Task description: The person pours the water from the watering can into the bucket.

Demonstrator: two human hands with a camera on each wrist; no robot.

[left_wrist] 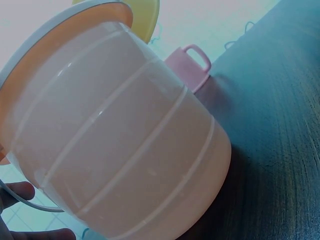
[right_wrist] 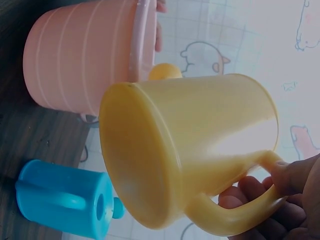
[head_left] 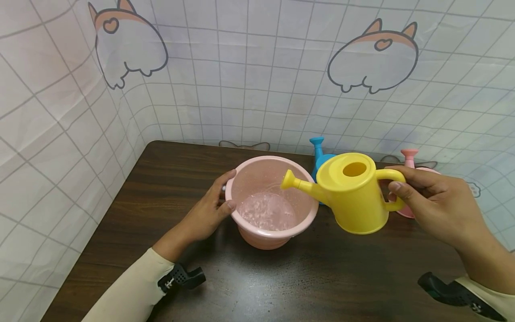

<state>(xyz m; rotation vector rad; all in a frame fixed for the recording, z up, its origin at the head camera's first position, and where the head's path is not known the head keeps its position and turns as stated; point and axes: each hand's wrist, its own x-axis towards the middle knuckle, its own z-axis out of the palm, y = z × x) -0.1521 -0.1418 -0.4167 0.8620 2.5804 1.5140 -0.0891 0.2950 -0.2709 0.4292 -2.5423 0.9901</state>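
A pink bucket [head_left: 266, 241] stands on the dark table, with rippled water [head_left: 268, 212] low inside it. My left hand [head_left: 207, 212] grips the bucket's left rim, thumb over the edge and fingers outside. In the left wrist view, fingertips [left_wrist: 45, 235] show beside the bucket's thin handle [left_wrist: 30, 202]. My right hand [head_left: 442, 201] grips the handle of a yellow watering can [head_left: 358, 208], held raised right of the bucket. Its spout [head_left: 303, 185] reaches over the bucket's right rim. Whether water runs from the spout, I cannot tell.
Behind the yellow can, a blue watering can [right_wrist: 65, 200] stands on the table [head_left: 161, 188]. A pink watering can [head_left: 409, 156] is farther right, partly hidden by my right hand. White gridded cloth with cartoon animals [head_left: 374, 58] hangs along the table's back and left edges.
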